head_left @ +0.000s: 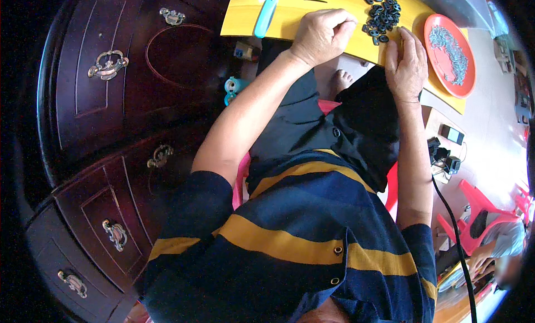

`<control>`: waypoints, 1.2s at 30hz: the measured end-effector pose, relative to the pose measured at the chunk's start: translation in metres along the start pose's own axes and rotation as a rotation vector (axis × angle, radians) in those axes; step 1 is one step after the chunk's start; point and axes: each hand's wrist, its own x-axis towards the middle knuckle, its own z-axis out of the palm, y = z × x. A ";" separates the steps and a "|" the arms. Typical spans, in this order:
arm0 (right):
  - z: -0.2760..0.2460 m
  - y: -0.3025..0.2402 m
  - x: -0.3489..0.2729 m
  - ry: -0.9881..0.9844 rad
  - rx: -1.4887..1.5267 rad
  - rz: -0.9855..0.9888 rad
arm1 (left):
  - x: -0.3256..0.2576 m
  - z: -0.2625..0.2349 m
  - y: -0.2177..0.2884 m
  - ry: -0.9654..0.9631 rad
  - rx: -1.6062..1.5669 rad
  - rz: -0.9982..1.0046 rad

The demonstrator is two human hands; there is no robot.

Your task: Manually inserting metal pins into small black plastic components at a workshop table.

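My left hand [325, 37] is closed above the near edge of the yellow table [295, 25]. Its fingertips are pressed together, and I cannot make out what they hold, if anything. My right hand [407, 65] rests at the table edge, fingers stretched forward and thumb apart, close to a pile of small black oval parts with holes [385, 15]. Right of that hand lies an orange-red plate [437, 67] with many thin silvery metal pieces [452, 55], possibly screws. Left of my left hand is a rounded turquoise object [266, 16].
Dark wooden drawers [100, 133] with metal handles stand close on my left. On a box [434, 122] at right lies a small device with a screen [452, 135]. A black cable [454, 223] runs down past a pink chair [473, 217]. Another person's hands [479, 262] show at lower right.
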 end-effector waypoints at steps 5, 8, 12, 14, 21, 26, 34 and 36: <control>0.011 0.009 0.012 -0.014 -0.024 0.024 | 0.015 0.007 -0.011 0.033 0.015 -0.017; 0.017 0.020 0.020 -0.030 -0.027 0.000 | 0.023 0.015 -0.024 0.062 0.090 0.123; 0.018 0.021 0.028 -0.080 -0.006 0.009 | 0.024 0.017 -0.022 0.091 0.139 0.138; 0.018 0.026 0.024 -0.075 -0.039 0.006 | 0.007 0.020 -0.004 -0.006 0.126 0.131; 0.019 0.016 0.026 -0.091 -0.054 0.015 | -0.081 0.020 0.066 -1.000 0.053 -0.331; 0.019 0.017 0.026 -0.126 -0.053 -0.012 | -0.117 0.026 0.066 -1.307 -0.021 -0.466; 0.024 0.018 0.027 -0.144 -0.048 -0.021 | -0.168 0.060 0.073 -1.193 0.086 -0.300; 0.024 0.025 0.025 -0.142 -0.044 -0.014 | -0.150 0.055 0.066 -1.261 0.047 -0.345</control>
